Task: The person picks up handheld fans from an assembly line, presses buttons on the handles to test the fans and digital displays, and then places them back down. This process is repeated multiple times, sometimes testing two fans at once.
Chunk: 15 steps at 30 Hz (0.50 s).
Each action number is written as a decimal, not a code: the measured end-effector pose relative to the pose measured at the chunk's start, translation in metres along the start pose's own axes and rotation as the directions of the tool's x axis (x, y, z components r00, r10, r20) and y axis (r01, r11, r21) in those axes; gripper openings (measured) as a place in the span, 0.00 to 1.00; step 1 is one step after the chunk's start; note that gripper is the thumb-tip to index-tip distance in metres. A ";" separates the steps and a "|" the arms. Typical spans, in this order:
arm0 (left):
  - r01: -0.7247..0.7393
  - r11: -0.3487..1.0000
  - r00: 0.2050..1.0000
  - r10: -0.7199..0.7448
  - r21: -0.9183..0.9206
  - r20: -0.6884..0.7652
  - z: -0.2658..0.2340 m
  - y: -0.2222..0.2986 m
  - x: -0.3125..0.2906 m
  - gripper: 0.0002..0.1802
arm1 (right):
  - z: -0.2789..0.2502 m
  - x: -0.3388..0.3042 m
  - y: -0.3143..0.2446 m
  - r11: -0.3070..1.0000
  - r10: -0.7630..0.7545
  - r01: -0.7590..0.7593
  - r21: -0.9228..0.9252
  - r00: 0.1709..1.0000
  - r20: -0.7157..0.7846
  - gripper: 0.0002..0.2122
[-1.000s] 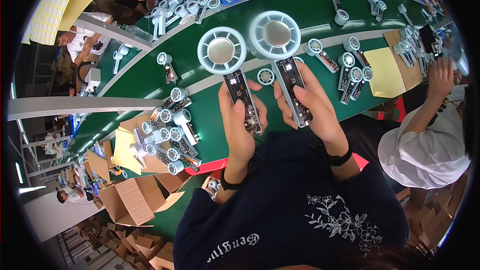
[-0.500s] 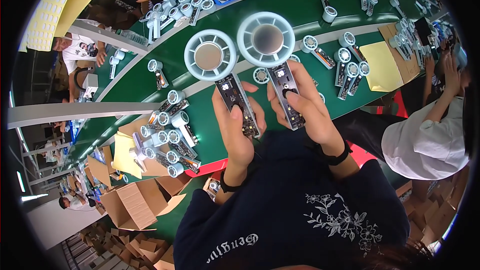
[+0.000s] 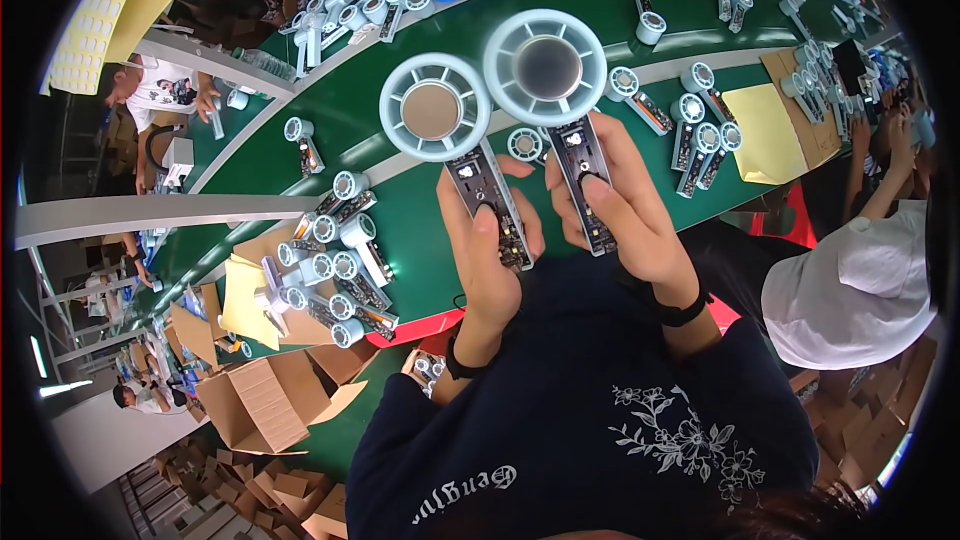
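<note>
Pale ring-headed fans [image 3: 437,112] [image 3: 547,67], dark bare handles gripped by left hand [image 3: 487,250], right hand [image 3: 625,215] fingers.

Factory assembly line: long green conveyor belt [image 3: 600,25], rows of handheld fans [image 3: 335,280], cardboard boxes [image 3: 255,400], seated workers.

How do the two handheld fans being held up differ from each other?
The fan in the left hand has a tan, still-looking centre; the fan in the right hand has a dark, blurred centre and sits higher and looks larger. Both have pale round heads, open handles showing circuit boards, and a thumb pressed on.
</note>
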<state>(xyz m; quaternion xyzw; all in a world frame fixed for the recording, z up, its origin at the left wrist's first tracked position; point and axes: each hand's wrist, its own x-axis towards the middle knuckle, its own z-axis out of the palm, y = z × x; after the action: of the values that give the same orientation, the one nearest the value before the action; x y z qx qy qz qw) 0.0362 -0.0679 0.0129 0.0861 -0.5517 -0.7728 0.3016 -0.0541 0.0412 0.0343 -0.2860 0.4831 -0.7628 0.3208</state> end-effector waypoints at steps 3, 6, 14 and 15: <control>0.002 1.000 1.000 -0.002 -0.027 0.001 0.000 0.000 -0.001 0.30 | -0.003 0.002 0.001 1.000 0.003 -0.003 0.015 1.000 0.017 0.24; 0.008 1.000 1.000 -0.008 -0.027 -0.008 0.002 0.000 -0.002 0.30 | -0.003 0.002 0.002 1.000 0.010 -0.011 0.021 1.000 0.021 0.23; 0.033 0.999 0.999 -0.034 -0.035 -0.026 0.001 0.000 -0.001 0.29 | 0.000 0.004 0.004 1.000 0.016 -0.017 0.020 1.000 0.011 0.23; 0.045 0.998 0.999 -0.046 -0.036 -0.025 0.001 0.000 -0.001 0.29 | 0.001 0.004 0.004 1.000 0.011 -0.011 0.011 1.000 0.011 0.24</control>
<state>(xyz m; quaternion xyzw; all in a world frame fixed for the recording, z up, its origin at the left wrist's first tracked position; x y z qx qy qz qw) 0.0368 -0.0665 0.0127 0.1034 -0.5319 -0.7880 0.2925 -0.0549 0.0366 0.0313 -0.2856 0.4786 -0.7622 0.3293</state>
